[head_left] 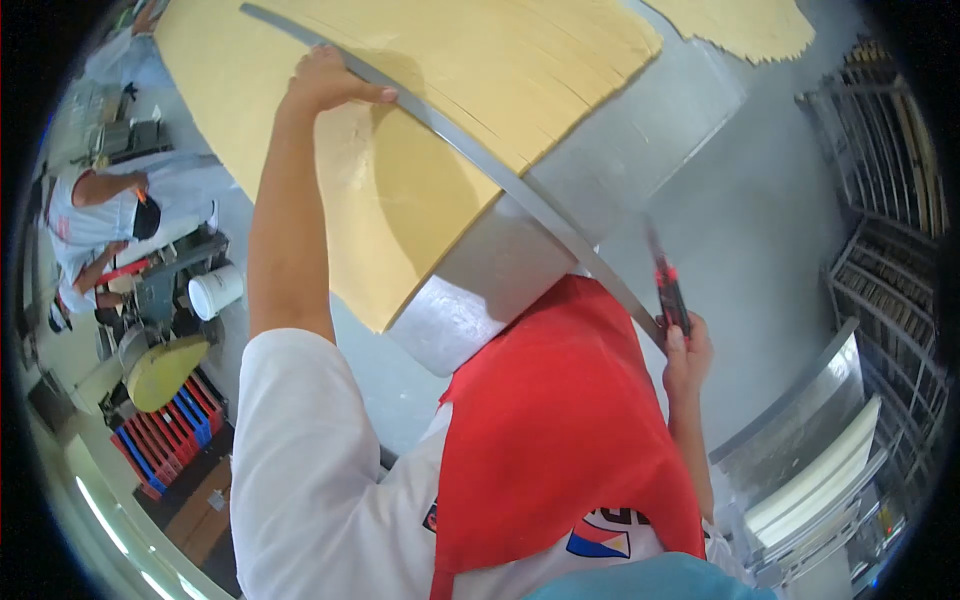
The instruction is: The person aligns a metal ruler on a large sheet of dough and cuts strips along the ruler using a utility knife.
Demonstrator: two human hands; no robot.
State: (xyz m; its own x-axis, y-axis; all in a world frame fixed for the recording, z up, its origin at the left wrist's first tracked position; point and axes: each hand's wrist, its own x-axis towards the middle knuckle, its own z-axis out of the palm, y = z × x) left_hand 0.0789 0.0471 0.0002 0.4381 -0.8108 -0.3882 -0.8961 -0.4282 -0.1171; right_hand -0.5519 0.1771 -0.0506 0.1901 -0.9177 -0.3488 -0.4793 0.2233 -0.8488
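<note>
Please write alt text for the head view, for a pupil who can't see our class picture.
A person's left hand rests on a long metal strip across a yellow sheet with parallel slits, while the right hand, beyond its edge, holds a red-and-black tool, tip blurred. The sheet lies on a metal table.

White short-sleeved cloth shirt (300,460): loose, softly creased, plain at the left hem.
Plain red cloth apron (560,410): broad over the front, narrowing to a thin strap.
Printed blue, red and white emblem (598,540): set on the shirt, dark lettering alongside.
Smooth light-blue covering (650,580): rounded, material unclear.
Left hand (325,80), right hand (687,355): bare.
</note>
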